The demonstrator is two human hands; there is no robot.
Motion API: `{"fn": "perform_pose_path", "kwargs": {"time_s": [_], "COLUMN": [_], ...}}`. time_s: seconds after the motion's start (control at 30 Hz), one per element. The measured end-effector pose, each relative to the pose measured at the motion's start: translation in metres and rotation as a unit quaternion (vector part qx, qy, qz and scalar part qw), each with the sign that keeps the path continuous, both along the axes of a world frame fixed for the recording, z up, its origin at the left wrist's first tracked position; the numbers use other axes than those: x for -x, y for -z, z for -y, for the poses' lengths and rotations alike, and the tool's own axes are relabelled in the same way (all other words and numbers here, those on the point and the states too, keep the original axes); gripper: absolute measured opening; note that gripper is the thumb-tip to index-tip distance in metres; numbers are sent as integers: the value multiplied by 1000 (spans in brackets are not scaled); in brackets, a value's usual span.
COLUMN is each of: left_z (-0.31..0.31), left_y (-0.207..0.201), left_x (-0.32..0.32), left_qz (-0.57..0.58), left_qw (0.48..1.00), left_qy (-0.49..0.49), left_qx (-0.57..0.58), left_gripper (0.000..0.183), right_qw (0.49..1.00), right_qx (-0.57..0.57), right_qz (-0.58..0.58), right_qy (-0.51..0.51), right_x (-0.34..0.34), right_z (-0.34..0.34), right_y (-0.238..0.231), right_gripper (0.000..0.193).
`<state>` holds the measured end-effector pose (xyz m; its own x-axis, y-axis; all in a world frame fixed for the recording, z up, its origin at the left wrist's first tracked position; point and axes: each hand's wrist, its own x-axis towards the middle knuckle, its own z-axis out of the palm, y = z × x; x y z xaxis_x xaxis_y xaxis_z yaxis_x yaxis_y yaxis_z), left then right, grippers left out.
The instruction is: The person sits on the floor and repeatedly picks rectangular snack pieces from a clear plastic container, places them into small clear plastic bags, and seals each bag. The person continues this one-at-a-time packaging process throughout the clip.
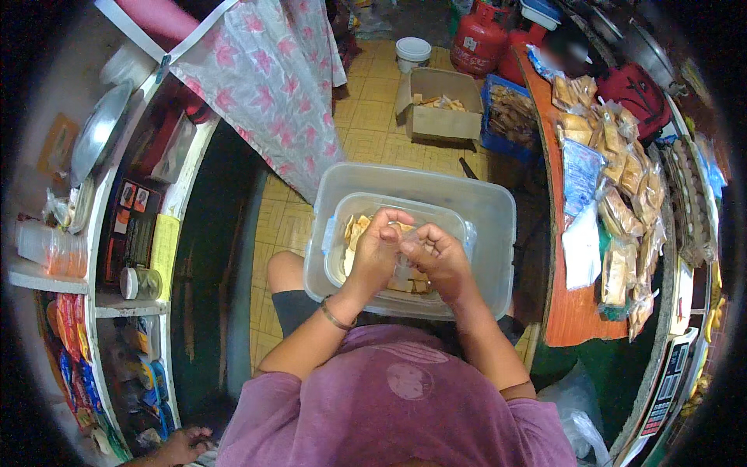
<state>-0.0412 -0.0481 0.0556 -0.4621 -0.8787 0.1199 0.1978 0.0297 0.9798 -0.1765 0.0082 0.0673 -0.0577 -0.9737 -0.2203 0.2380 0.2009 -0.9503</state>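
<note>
My left hand and my right hand meet over a large clear plastic bin, fingers pinched close together. Between them is what looks like a small clear plastic bag, mostly hidden by the fingers. Inside the bin sits a smaller translucent tub. Pale flat pieces, like cut bread or crackers, lie in the tub to the left of my left hand, and browner pieces lie below the hands.
An orange table at right bears many bagged bread-like goods. Beyond the bin stand a cardboard box, a blue crate, a white bucket and a red gas cylinder. Shelves line the left; another person's hand shows below.
</note>
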Motion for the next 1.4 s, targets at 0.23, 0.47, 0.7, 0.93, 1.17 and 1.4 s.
{"fn": "perform_pose_path", "kwargs": {"time_s": [0.23,0.47,0.7,0.93,1.17,1.4], "left_z": [10,16,1,-4,1,-4], "left_y": [5,6,-11,0,0,-1], "left_x": [-16,-16,-8,-8,-2,-4], "left_qz": [90,122,-17,201,144,36], "left_qw": [988,982,956,979,980,980], "left_qy": [95,-19,52,7,-57,101], "left_qx": [-87,-144,-287,-31,-122,-170], "left_gripper": [27,29,27,26,21,26], "right_qw": [982,973,992,985,992,984], "right_qx": [-40,-9,-24,45,20,76], "right_qz": [180,231,-56,164,128,-45], "right_qy": [44,-18,113,7,2,155], "right_x": [31,27,24,29,31,25], "right_z": [-4,-14,-7,-9,-15,0], "right_y": [12,7,24,23,18,34], "right_gripper": [12,12,24,22,23,32]}}
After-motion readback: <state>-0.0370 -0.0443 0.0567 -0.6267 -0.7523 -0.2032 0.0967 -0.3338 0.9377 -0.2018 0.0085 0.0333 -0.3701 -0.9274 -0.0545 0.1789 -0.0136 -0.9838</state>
